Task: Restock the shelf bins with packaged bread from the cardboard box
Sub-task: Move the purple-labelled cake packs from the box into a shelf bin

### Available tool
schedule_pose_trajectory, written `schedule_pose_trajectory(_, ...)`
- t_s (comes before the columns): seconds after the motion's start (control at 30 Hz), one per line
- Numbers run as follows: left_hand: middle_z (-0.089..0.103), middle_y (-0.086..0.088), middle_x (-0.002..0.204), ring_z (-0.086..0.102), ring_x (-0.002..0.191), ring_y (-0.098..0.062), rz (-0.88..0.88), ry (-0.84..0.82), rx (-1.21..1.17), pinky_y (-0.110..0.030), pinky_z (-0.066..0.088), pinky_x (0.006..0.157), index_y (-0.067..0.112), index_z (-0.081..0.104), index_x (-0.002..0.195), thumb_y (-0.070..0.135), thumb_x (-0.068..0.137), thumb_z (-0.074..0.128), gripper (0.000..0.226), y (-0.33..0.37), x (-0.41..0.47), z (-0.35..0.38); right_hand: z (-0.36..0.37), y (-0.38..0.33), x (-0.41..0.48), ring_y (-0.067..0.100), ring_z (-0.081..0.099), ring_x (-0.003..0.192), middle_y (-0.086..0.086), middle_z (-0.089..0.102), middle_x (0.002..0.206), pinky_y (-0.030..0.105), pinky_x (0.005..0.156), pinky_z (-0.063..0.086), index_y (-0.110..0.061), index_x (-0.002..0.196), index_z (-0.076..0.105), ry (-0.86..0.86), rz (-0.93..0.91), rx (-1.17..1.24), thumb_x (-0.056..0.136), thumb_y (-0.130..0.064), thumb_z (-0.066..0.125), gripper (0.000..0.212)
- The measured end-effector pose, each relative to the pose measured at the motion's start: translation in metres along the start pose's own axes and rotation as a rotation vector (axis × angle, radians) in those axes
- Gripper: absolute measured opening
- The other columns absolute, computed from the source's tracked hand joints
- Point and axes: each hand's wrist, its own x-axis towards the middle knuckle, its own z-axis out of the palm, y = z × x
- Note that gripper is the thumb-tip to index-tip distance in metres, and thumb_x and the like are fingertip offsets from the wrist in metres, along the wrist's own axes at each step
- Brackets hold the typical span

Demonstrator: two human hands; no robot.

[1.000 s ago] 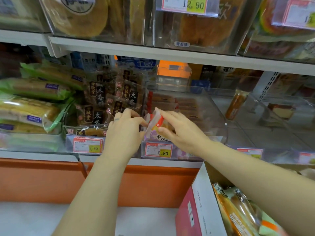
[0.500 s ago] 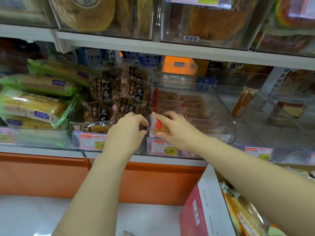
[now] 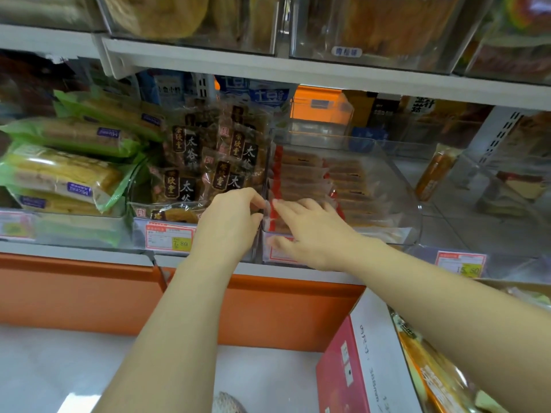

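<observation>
From the head camera, both hands met at the front left corner of the clear shelf bin point(image 3: 399, 186), where a row of red-edged bread packs point(image 3: 310, 180) stood filed one behind another. The front red-edged pack point(image 3: 270, 219) sat just inside the bin's front wall, probably being squared up so that it stood in line with the row instead of slumping forward. The left hand point(image 3: 229, 225) was reached up with the wrist straight. Its fingers were curled in towards the thumb and seemed to pinch the pack's clear crimped end beside the divider, though the contact was small and hard to read. The right hand point(image 3: 313, 234) came in from the right, palm down. Its fingers lay nearly straight across the top of the pack, pressing it, while the thumb sat lower against the bin's front, covering part of a price tag. The neighbouring bin on the left held dark-labelled packs point(image 3: 208, 162) heaped high, with a 7.80 price tag point(image 3: 170, 238) on its front; further left lay green-wrapped loaves point(image 3: 59, 171). At the lower right the cardboard box point(image 3: 369, 362) stood open below the right forearm, with orange-wrapped bread packs point(image 3: 432, 374) inside, so I judge that the restocking had more to go.
</observation>
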Motion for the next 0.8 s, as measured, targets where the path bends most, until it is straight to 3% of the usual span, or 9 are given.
schedule_pose_trajectory(0.13,0.067,0.003,0.107,0.06,0.097,-0.014,0.005,0.015,-0.015,-0.035,0.051,0.088,0.024,0.065,0.107,0.018,0.092,0.059,0.017,0.0,0.001,-0.001,0.007,0.003,0.0,0.027,0.004,0.147,-0.002,0.001,0.161,0.049,0.116,0.013,-0.025,0.153,0.005,-0.093,0.049,-0.075,0.094,-0.06,0.033,0.074)
schedule_pose_trajectory(0.27,0.066,0.003,0.11,0.06,0.099,-0.015,-0.01,-0.005,-0.016,-0.036,0.051,0.089,0.023,0.064,0.112,0.018,0.092,0.059,0.021,0.001,-0.002,-0.001,-0.014,0.004,0.013,0.029,0.02,0.144,0.001,0.015,0.159,0.044,0.114,0.027,-0.025,0.151,0.02,-0.193,0.048,-0.028,0.093,-0.06,0.035,0.07)
schedule_pose_trajectory(0.4,0.066,0.003,0.108,0.06,0.097,-0.014,0.006,-0.009,-0.033,-0.038,0.052,0.087,0.025,0.065,0.108,0.02,0.093,0.057,0.017,0.002,-0.003,-0.003,-0.021,0.012,-0.002,0.026,0.038,0.134,0.0,0.039,0.15,0.045,0.109,0.035,-0.034,0.14,0.044,-0.05,0.04,-0.025,0.099,-0.048,0.032,0.045)
schedule_pose_trajectory(0.53,0.064,0.005,0.111,0.058,0.1,-0.014,0.021,-0.03,-0.003,-0.038,0.052,0.086,0.028,0.066,0.106,0.021,0.093,0.057,0.016,0.001,-0.002,-0.001,-0.015,0.034,-0.017,0.017,0.057,0.113,-0.005,0.062,0.126,0.04,0.1,0.045,-0.034,0.128,0.058,0.037,0.116,-0.074,0.1,-0.031,0.043,0.032)
schedule_pose_trajectory(0.67,0.062,0.002,0.115,0.058,0.101,-0.015,0.013,-0.027,0.003,-0.04,0.052,0.086,0.028,0.065,0.105,0.023,0.092,0.058,0.016,0.001,-0.001,0.001,-0.013,0.04,-0.006,0.021,0.054,0.11,-0.004,0.065,0.116,0.048,0.102,0.041,-0.033,0.114,0.066,0.105,0.141,-0.077,0.092,-0.03,0.058,0.024)
schedule_pose_trajectory(0.8,0.054,0.001,0.121,0.054,0.103,-0.016,0.02,-0.015,0.047,-0.032,0.046,0.078,0.026,0.064,0.11,0.024,0.093,0.057,0.018,0.004,-0.002,0.003,-0.016,0.04,-0.005,0.021,0.055,0.112,-0.004,0.065,0.118,0.049,0.107,0.036,-0.032,0.117,0.066,0.068,0.139,-0.064,0.093,-0.023,0.056,0.027)
